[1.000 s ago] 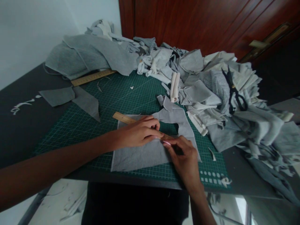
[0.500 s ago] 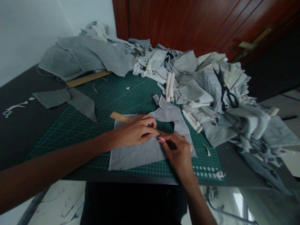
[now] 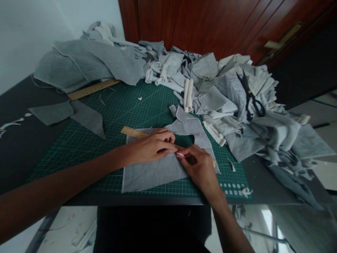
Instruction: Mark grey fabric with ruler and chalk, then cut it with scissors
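A grey cut fabric piece (image 3: 155,175) with a curved notch lies flat in front of me. Across it runs a short wooden ruler (image 3: 134,132), partly covered by both hands. My left hand (image 3: 156,146) rests on the ruler, fingers curled and pressing it to the cloth. My right hand (image 3: 200,163) is closed in a pinch on a small pink piece (image 3: 180,154) that looks like tailor's chalk, at the ruler's lower edge. Its tip on the cloth is hidden by fingers. Both hands' fingertips are close together near the middle of the fabric.
Under the fabric is a green cutting mat (image 3: 126,105) on a dark table (image 3: 15,147). Behind lie heaped grey and white cloth pieces (image 3: 216,100), with black scissors (image 3: 250,95) on top. A longer wooden ruler (image 3: 93,89) and grey offcuts (image 3: 88,117) lie left.
The view has shifted slightly, so the surroundings appear a little further left. Both hands keep nearly the same pose on the ruler and fabric.
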`<state>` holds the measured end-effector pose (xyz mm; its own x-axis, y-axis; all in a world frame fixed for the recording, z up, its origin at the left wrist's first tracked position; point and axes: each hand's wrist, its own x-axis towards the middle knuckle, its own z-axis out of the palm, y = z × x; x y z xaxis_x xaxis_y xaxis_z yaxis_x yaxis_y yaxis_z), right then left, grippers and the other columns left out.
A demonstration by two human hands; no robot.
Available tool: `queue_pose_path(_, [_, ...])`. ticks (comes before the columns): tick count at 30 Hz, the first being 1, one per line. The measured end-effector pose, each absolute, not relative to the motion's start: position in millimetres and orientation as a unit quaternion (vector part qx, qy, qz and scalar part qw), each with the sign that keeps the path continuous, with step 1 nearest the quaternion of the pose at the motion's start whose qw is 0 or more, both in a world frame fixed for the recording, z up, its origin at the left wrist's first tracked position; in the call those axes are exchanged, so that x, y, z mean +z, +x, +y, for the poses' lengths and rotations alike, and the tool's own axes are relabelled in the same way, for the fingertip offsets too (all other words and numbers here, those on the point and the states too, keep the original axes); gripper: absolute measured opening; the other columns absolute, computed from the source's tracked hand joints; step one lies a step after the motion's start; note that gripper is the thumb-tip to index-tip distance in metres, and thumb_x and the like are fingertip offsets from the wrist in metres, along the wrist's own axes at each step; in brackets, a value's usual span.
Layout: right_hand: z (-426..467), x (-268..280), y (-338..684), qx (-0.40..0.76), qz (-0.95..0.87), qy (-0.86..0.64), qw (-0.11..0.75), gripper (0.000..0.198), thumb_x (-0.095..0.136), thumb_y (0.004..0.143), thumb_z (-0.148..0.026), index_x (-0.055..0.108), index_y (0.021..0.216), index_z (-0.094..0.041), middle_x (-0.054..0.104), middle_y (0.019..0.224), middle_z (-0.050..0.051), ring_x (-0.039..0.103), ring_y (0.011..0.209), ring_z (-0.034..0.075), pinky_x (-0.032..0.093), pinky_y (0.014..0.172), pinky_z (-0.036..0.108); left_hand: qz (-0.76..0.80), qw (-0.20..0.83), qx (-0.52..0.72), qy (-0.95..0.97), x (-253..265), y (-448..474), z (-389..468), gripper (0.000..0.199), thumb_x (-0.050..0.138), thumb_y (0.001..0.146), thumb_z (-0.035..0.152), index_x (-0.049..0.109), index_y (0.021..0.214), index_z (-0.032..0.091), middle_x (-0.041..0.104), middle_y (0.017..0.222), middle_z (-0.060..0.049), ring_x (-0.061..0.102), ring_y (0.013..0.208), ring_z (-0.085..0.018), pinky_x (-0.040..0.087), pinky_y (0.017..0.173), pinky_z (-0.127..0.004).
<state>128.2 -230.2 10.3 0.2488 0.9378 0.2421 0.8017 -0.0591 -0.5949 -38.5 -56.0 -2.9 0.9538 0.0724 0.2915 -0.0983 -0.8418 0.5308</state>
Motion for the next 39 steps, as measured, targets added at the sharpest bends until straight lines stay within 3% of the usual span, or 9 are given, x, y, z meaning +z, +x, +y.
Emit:
queue_pose_path(16, [-231,7,126,0.104,-0.596,-0.731,0.315,0.013,0.078,0.095,-0.013,0.074,0.089,-0.024,0.072,0.084,-0.002,0.068,0.078,0.019,0.045,0.078,0.038,-0.025,0.285,0.144,0.947,-11,-33,-42,0.020,0.056,0.110,0.027,0.072,0.120,0.021,0.067,0.118,-0.008,0.061,0.114,-0.022,0.046,0.110,-0.039])
queue_pose_path(27, [-231,6,126,0.102,-0.592,-0.730,0.325,0.012,0.078,0.096,-0.012,0.073,0.090,-0.022,0.072,0.085,-0.001,0.067,0.076,0.018,0.047,0.074,0.036,0.046,0.138,0.122,0.982,0,-31,-68,0.028,0.048,0.111,0.016,0.064,0.135,0.015,0.065,0.127,-0.012,0.054,0.118,-0.029,0.045,0.099,-0.043])
queue_pose_path(34, [-231,6,127,0.106,-0.589,-0.735,0.320,0.011,0.076,0.097,-0.014,0.074,0.090,-0.022,0.070,0.085,0.000,0.065,0.074,0.018,0.047,0.070,0.034,0.058,0.165,0.133,0.975,-5,-30,-69,0.030,0.048,0.111,0.015,0.064,0.136,0.015,0.061,0.129,-0.012,0.050,0.121,-0.028,0.046,0.105,-0.043])
queue_pose_path(39, [-230,8,126,0.120,-0.579,-0.744,0.312,0.009,0.076,0.097,-0.014,0.074,0.091,-0.021,0.071,0.086,0.001,0.065,0.073,0.019,0.048,0.068,0.035,0.050,0.211,0.169,0.961,-10,-27,-67,0.031,0.048,0.110,0.015,0.071,0.131,0.016,0.060,0.123,-0.012,0.050,0.115,-0.028,0.047,0.099,-0.041])
